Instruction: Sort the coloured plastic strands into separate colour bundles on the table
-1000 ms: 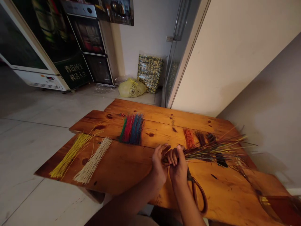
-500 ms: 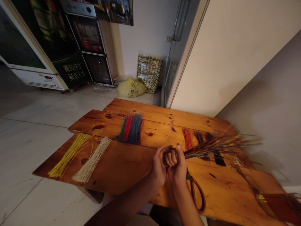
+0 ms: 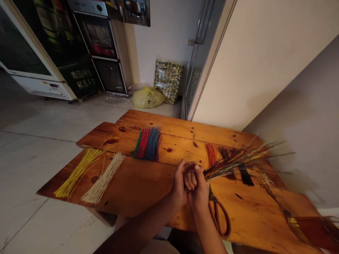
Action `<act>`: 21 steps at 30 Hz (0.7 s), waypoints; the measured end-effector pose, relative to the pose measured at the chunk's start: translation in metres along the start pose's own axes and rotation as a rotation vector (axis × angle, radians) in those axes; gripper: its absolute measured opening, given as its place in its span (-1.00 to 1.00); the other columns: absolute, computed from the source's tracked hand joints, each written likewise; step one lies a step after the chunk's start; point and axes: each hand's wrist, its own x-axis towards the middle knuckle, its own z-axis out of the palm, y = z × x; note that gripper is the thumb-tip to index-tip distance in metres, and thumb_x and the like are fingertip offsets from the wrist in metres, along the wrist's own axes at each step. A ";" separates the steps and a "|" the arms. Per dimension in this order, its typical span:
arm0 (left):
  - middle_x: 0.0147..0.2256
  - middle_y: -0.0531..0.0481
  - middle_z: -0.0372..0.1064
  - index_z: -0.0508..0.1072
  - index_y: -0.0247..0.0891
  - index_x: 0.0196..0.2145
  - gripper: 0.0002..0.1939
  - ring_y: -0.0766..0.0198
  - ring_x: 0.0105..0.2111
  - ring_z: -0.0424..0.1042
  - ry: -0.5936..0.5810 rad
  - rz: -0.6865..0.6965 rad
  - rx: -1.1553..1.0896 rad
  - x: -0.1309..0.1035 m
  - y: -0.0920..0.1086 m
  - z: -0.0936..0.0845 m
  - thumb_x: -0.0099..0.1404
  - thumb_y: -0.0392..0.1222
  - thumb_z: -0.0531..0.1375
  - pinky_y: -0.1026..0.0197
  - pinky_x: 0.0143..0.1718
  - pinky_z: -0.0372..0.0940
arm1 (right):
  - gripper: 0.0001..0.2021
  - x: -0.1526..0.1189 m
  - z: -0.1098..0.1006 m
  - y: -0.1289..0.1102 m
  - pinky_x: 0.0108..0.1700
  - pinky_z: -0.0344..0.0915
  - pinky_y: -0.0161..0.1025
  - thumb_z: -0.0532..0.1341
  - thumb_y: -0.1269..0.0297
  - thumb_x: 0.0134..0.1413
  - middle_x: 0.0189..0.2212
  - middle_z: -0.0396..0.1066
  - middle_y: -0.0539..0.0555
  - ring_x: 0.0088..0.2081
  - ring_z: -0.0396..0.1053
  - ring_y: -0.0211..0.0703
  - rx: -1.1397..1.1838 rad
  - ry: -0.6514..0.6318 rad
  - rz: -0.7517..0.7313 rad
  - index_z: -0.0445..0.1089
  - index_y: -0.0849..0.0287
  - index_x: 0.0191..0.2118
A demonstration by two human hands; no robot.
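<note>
My right hand is closed round a bundle of mixed-colour thin strands. Their loose ends fan out to the right and are smeared by motion. Pressed against it, my left hand curls round the other end of the bundle, which the fingers mostly hide. Just below my right hand lies a pair of scissors with brown loop handles, its blades partly hidden. Beyond the hands, orange strands and black strands lie in small piles, partly behind the bundle.
On the wooden table lie yellow strands, cream strands, and green, red and blue strands. A dark red object is at the right edge. Behind stand a yellow bag, a cabinet and a wall.
The hands stay together and shift slightly to the left. The strand bundle swings, its loose ends spreading a little higher.
</note>
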 end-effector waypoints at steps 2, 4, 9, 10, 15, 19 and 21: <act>-0.45 -0.08 0.50 0.51 -0.37 -0.39 -0.64 0.14 -0.25 0.46 0.034 0.006 0.004 0.002 -0.002 -0.002 0.24 -0.06 0.03 0.20 -0.10 0.23 | -0.55 -0.001 -0.001 0.002 -0.72 -0.21 -0.42 0.27 0.25 -0.06 -0.82 -0.10 -0.21 -0.77 -0.18 -0.47 -0.026 0.046 -0.021 -0.05 0.16 -0.69; -0.45 -0.07 0.50 0.50 -0.37 -0.40 -0.65 0.17 -0.28 0.46 0.057 0.006 0.008 0.004 -0.002 -0.004 0.24 -0.07 0.03 0.22 -0.12 0.24 | -0.54 -0.002 -0.002 0.004 -0.71 -0.22 -0.42 0.28 0.23 -0.08 -0.81 -0.08 -0.21 -0.75 -0.17 -0.47 -0.032 0.085 -0.010 -0.04 0.16 -0.70; -0.41 -0.07 0.49 0.49 -0.38 -0.37 -0.64 0.25 -0.34 0.45 0.126 -0.014 -0.019 0.008 0.005 -0.009 0.26 -0.07 0.00 0.28 -0.19 0.26 | -0.52 -0.005 -0.002 0.002 -0.64 -0.06 -0.37 0.16 0.18 0.08 -0.83 -0.07 -0.17 -0.73 -0.13 -0.42 -0.016 -0.004 -0.001 -0.04 0.16 -0.73; -0.39 -0.08 0.48 0.48 -0.38 -0.36 -0.64 0.26 -0.35 0.45 0.133 -0.034 -0.014 0.008 0.007 -0.009 0.26 -0.07 0.00 0.30 -0.21 0.26 | -0.52 -0.005 -0.002 0.002 -0.62 -0.04 -0.36 0.14 0.18 0.11 -0.83 -0.07 -0.17 -0.73 -0.14 -0.41 -0.010 -0.021 -0.014 -0.04 0.16 -0.73; -0.37 -0.11 0.47 0.47 -0.41 -0.34 -0.63 0.28 -0.33 0.43 0.159 0.004 0.013 0.007 0.012 -0.004 0.27 -0.09 -0.01 0.31 -0.18 0.24 | -0.55 -0.006 -0.003 0.002 -0.60 -0.03 -0.35 0.12 0.18 0.12 -0.82 -0.04 -0.16 -0.71 -0.10 -0.39 -0.014 -0.075 0.012 0.00 0.16 -0.72; -0.45 -0.06 0.42 0.45 -0.37 -0.41 -0.69 0.30 -0.40 0.40 0.197 0.058 -0.013 0.005 0.010 0.003 0.24 -0.11 0.01 0.28 -0.19 0.24 | -0.56 -0.010 -0.002 0.004 -0.62 -0.06 -0.36 0.17 0.18 0.07 -0.80 -0.02 -0.15 -0.70 -0.08 -0.41 -0.072 -0.074 0.046 0.02 0.17 -0.72; -0.49 0.01 0.38 0.42 -0.32 -0.44 -0.73 0.33 -0.44 0.37 0.229 0.138 0.002 0.003 0.007 0.007 0.22 -0.10 0.03 0.29 -0.26 0.23 | -0.55 -0.011 0.000 0.004 -0.64 -0.09 -0.37 0.16 0.19 0.07 -0.82 -0.06 -0.16 -0.72 -0.12 -0.42 -0.083 -0.057 0.047 0.00 0.17 -0.73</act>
